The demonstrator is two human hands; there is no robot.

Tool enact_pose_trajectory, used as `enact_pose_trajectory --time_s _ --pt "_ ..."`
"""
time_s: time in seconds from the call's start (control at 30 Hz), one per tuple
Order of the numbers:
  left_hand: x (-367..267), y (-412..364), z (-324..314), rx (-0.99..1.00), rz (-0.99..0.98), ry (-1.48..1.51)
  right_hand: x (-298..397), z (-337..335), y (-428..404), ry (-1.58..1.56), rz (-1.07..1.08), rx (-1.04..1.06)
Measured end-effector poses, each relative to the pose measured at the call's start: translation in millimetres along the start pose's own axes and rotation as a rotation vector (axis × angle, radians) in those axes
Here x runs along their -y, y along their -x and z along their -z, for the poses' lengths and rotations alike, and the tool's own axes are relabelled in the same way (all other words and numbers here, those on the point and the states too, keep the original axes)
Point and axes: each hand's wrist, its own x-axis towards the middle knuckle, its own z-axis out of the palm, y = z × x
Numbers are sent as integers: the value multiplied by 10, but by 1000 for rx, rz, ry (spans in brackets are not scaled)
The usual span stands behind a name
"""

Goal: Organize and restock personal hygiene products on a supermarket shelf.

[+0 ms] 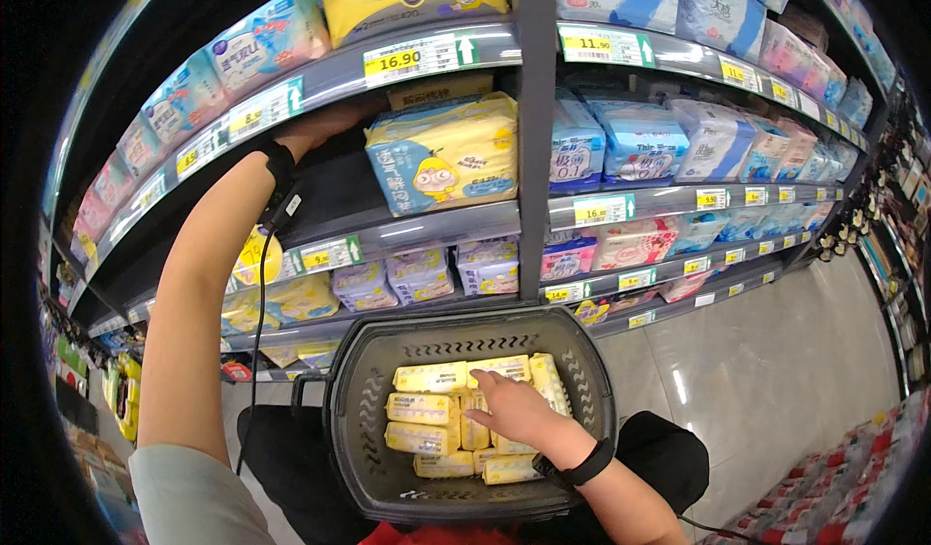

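Observation:
My left hand (331, 127) reaches deep onto a dark shelf, left of a large yellow-and-blue package of sanitary pads (444, 156); its fingers are hidden in shadow, so I cannot tell what they touch. Behind that package, part of another yellowish pack (436, 92) shows. My right hand (509, 405) is over a dark plastic shopping basket (364, 327), its fingers spread above several small yellow packs (425, 437) lying in rows inside. The thumb and fingertips are at the packs, with none visibly grasped. Both wrists wear black bands with cables.
Shelves with price tags (393, 59) run across the front, parted by a grey upright (537, 145). Purple packs (422, 276) fill part of a lower shelf. Blue packs (640, 145) stand right of the upright. My knees flank the basket on the tiled floor (698, 370).

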Motion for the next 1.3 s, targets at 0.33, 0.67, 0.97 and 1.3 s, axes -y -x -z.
enact_pose_trajectory --time_s 0.33,0.67,0.97,1.3 --pt "496 -735 -455 241 -81 -343 -227 93 -198 -45 -24 0" --pt "202 -456 -305 342 -157 -350 -202 62 -254 -35 -83 86" --pt "33 -178 -133 419 -61 -144 -58 4 -99 -10 -11 25" --pt "-238 -87 -74 386 -79 -369 -8 120 -10 -1 -21 11"
